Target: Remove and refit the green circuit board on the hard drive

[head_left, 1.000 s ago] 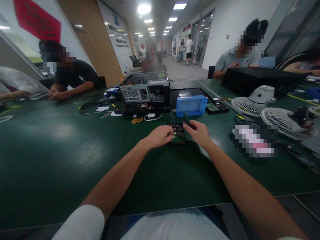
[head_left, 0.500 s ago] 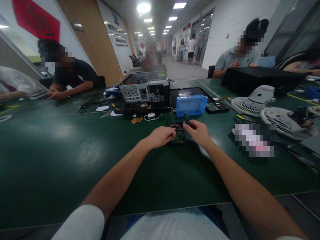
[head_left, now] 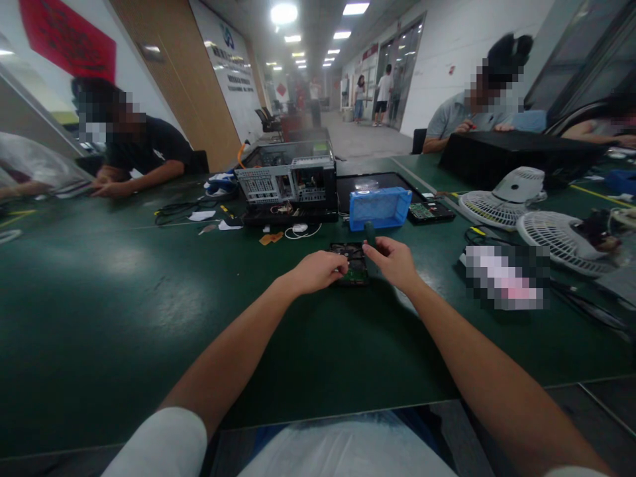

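Observation:
A hard drive with a green circuit board lies flat on the green table in front of me. My left hand rests over its left side, fingertips pinched together; whatever is between them is hidden. On the drive's right, my right hand is closed around a screwdriver, whose dark green handle sticks up past the thumb and fingers. The screwdriver's tip cannot be made out. Just behind it stands a blue plastic bin, tipped on its side.
An opened computer case stands behind to the left, with a white cable before it. A dark flat panel and another circuit board lie behind. White fan parts are at right. Co-workers sit across the table.
Both hands keep nearly the same place over the hard drive. The whole view has shifted very slightly; nothing was taken or let go.

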Demonstrator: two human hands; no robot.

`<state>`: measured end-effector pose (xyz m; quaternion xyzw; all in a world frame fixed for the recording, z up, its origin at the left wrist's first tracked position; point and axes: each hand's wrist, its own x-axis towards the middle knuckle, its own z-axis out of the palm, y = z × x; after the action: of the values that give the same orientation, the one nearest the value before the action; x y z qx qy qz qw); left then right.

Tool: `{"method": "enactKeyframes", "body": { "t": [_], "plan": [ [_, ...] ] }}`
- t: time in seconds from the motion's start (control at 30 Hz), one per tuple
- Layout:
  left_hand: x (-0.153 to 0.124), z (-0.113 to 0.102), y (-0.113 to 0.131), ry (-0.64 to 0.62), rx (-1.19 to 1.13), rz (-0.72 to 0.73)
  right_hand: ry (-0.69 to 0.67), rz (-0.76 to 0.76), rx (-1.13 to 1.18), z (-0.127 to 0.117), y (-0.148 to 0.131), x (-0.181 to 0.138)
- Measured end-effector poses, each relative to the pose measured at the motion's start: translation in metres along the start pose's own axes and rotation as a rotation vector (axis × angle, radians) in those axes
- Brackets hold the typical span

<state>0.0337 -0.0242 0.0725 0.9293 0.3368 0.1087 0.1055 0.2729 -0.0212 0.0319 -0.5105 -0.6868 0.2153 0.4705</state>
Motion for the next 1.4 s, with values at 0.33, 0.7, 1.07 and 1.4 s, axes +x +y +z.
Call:
{"method": "enactKeyframes", "body": {
  "t": [0.33,0.7,1.07,1.4],
  "plan": [
    [-0.003,-0.004,-0.005,-0.002,0.009,0.08,0.021,0.028,0.041,0.002,-0.001,-0.001],
    [0.0,0.007,-0.006,-0.011,-0.001,0.025,0.008,0.014,0.018,0.001,-0.002,-0.001],
    [0.0,0.006,-0.004,-0.039,0.001,0.012,0.002,-0.004,0.011,0.002,0.003,0.0],
    [-0.002,0.001,-0.007,-0.004,0.032,-0.106,0.007,-0.016,0.017,0.001,0.001,0.0]
  ]
}}
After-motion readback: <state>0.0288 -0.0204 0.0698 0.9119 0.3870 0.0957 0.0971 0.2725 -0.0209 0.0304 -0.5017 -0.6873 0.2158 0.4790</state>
